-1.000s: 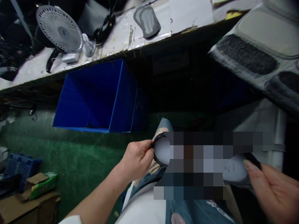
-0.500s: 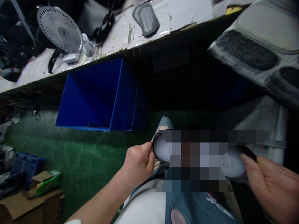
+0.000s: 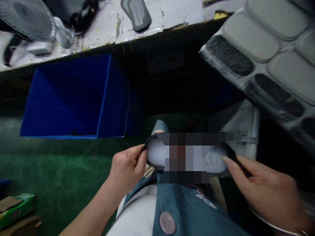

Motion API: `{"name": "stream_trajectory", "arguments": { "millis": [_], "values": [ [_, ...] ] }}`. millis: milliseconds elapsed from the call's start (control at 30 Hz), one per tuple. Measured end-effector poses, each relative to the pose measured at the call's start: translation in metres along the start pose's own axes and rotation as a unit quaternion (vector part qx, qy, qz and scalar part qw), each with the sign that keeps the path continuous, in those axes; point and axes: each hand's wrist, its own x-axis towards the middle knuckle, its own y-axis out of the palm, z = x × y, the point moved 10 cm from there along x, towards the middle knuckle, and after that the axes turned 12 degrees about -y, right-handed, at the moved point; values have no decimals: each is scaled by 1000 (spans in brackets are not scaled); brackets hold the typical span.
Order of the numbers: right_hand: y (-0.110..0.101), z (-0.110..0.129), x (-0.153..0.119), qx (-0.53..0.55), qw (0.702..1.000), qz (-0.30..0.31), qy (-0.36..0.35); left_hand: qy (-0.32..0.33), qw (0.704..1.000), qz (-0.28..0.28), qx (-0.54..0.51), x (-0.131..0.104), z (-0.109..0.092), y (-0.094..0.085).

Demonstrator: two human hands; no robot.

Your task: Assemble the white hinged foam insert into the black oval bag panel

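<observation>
My left hand [image 3: 129, 167] is closed, pinching the left end of a pale piece with a black edge [image 3: 157, 152]. A rounded, smooth whitish surface shows there. My right hand [image 3: 268, 188] grips the right end with the thumb on top; faint marks show on the pale surface near that thumb. The middle is covered by a pixelated patch, so I cannot tell the exact kind of thing or whether both ends belong to one piece. Both hands hold it in front of a teal apron [image 3: 184, 209] with a large button.
A blue bin [image 3: 115, 101] stands below the workbench edge [image 3: 157, 36]. Grey pads [image 3: 137, 14], a fan [image 3: 29, 19] and a white box lie on the bench. Moulded sheets with grey and black pads [image 3: 253, 36] jut in at upper right. Cardboard boxes [image 3: 22, 226] sit at lower left.
The view has swung right, so bench, bin and fan sit further left, and more of the moulded sheets shows. Both hands keep their grip and appear slightly closer together.
</observation>
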Motion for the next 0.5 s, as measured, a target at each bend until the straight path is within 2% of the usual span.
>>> {"name": "stream_trajectory", "arguments": {
  "millis": [100, 233, 367, 500],
  "values": [
    [-3, 12, 9, 0, 999, 22, -28, 29, 998, -39, 32, 0, -2, -1],
    [-2, 11, 14, 15, 998, 47, -35, 73, 991, -86, 74, -2, -5, -3],
    [-2, 13, 16, 43, 995, 71, -52, 90, 990, -83, 74, -3, -6, -5],
    [-2, 15, 17, 33, 995, 71, -60, 70, 992, -63, 80, -1, -4, -4]
  ]
}}
